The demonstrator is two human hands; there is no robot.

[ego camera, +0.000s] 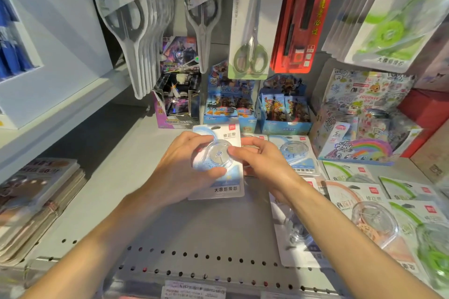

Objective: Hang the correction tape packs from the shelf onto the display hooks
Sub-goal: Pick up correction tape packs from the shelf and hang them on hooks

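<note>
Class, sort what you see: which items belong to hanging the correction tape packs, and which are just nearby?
Job: blue-and-white correction tape pack held in left hand and right hand; green-trimmed packs lying on shelf.

Nearby: hanging green-handled scissors; blue trading-card boxes; rainbow sticker box.

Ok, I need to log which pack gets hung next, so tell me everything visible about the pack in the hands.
The blue correction tape pack is a white-and-blue card with a clear round blister over the dispenser, a red logo and an oval hang slot on top, and Chinese lettering. It is held above the shelf, face towards the camera. The left hand grips its left edge; the right hand pinches its right side.
</note>
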